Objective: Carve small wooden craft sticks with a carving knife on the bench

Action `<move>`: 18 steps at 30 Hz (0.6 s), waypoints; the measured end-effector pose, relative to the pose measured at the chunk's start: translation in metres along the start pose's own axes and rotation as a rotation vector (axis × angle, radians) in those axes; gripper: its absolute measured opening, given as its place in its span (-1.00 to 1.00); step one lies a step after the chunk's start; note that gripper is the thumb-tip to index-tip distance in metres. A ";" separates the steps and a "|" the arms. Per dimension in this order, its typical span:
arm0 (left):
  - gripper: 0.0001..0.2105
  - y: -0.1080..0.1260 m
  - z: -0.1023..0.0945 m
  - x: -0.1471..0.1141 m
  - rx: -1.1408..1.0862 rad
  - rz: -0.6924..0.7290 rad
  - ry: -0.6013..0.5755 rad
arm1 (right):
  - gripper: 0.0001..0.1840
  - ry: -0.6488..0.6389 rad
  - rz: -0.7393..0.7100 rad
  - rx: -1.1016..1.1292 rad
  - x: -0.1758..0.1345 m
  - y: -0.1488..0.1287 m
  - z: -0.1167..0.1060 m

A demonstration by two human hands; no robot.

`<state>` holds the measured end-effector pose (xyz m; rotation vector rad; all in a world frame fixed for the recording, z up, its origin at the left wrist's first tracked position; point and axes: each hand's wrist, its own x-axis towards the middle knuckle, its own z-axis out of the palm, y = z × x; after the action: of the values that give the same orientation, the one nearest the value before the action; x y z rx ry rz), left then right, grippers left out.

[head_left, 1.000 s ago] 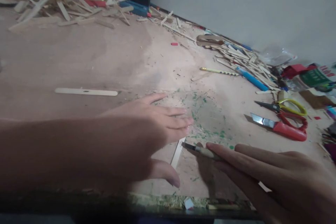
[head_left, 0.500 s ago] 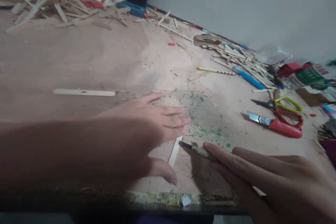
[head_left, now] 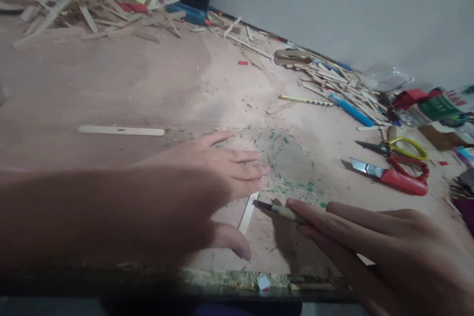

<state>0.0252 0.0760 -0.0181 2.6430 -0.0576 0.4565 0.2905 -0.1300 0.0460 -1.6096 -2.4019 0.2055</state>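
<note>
My left hand (head_left: 222, 177) lies flat and open on the wooden table, its fingers spread. Its little finger and thumb rest at the two ends of a short popsicle stick (head_left: 248, 214), steadying it against the tabletop. Small marks show on the stick's upper part. My right hand (head_left: 381, 242) is closed around the handle of a carving chisel (head_left: 283, 211). The chisel's metal tip touches the stick at those marks or sits just above them. A whole popsicle stick (head_left: 121, 131) with a small dark slot lies beyond my left forearm.
Scissors (head_left: 392, 148) and a red-handled cutter (head_left: 403, 181) lie at the right. A yellow pencil (head_left: 305, 100) and a blue tool (head_left: 351, 110) lie near a heap of sticks (head_left: 340, 79). Another stick pile (head_left: 89, 5) fills the far left. Green scraps (head_left: 281, 187) dot the tabletop.
The view has shifted very slightly. Both hands, the chisel and the stick keep almost the same positions, with the chisel tip still at the marks.
</note>
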 end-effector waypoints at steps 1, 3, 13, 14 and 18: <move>-0.25 0.000 -0.001 0.001 0.000 0.000 -0.005 | -0.56 0.008 0.010 0.014 -0.001 -0.001 0.001; -0.27 0.001 -0.002 0.003 0.011 -0.011 -0.029 | -0.52 0.022 0.040 0.050 -0.003 -0.005 0.003; -0.23 -0.002 0.001 -0.002 0.033 -0.008 -0.009 | -0.65 0.033 0.058 0.118 0.003 -0.006 0.004; -0.22 -0.002 0.002 -0.002 0.029 -0.006 -0.011 | -0.65 0.040 0.045 0.093 0.003 -0.006 0.004; -0.25 -0.002 0.003 -0.001 0.006 -0.004 0.005 | -0.64 0.048 0.058 0.083 -0.002 -0.006 0.008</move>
<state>0.0251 0.0759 -0.0218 2.6468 -0.0490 0.4623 0.2832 -0.1338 0.0401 -1.6297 -2.2816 0.2706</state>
